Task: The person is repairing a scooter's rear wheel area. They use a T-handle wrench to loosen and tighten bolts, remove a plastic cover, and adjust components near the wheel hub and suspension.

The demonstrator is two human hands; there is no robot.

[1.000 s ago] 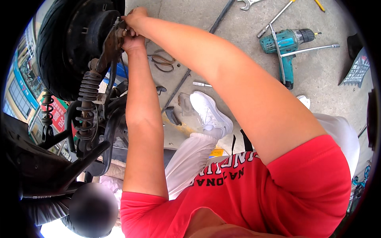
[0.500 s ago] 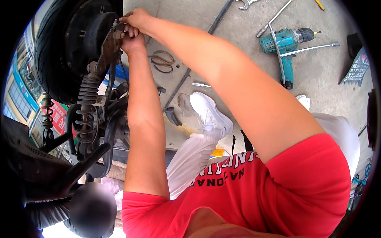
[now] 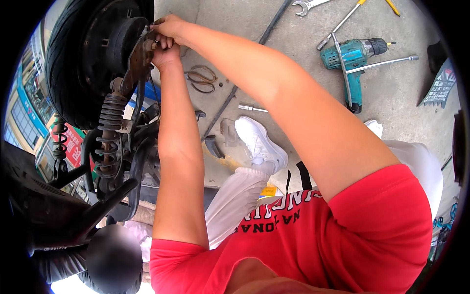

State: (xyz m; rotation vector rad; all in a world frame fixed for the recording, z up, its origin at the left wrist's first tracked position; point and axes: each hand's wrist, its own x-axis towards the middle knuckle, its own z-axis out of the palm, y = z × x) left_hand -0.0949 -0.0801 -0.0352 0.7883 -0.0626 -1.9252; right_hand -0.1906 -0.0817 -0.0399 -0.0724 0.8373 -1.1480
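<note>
At the upper left, a black tyre (image 3: 63,73) on a dark hub wheel is joined to a rusty metal bracket (image 3: 135,64) with a bolt in it. A coil-spring shock absorber (image 3: 110,117) runs down from this bracket. My right hand (image 3: 170,28) reaches across to the bracket's upper end, its fingers curled in. Just below, my left hand (image 3: 167,55) is closed beside the bolt, touching or nearly touching my right fingers. Whatever small part lies between the fingers is hidden.
A teal power drill (image 3: 353,61) lies on the concrete at the right, a metal cross-shaped wrench (image 3: 379,63) over it. Around it are an open-end wrench (image 3: 303,7), a socket tool (image 3: 327,41) and a looped cord (image 3: 201,78). Another person's blurred head (image 3: 114,258) is at lower left.
The whole view has shifted slightly, so wheel and tools sit a little lower. Both hands stay at the bracket with almost the same grip.
</note>
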